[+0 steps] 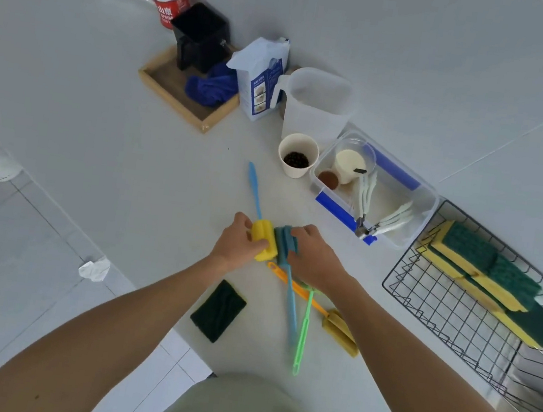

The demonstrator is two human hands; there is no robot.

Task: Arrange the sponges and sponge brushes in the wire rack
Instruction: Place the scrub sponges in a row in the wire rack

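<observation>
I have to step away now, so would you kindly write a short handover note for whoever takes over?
Left hand grips the yellow sponge brush; right hand grips the blue sponge brush, both on the counter.
Done: yellow-green sponges lie in the wire rack.
Left: both held brushes, the orange-handled brush, the green-handled brush and the dark scouring pad, all out of the rack.

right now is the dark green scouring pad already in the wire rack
No, the dark green scouring pad lies on the counter, apart from the wire rack.
</observation>
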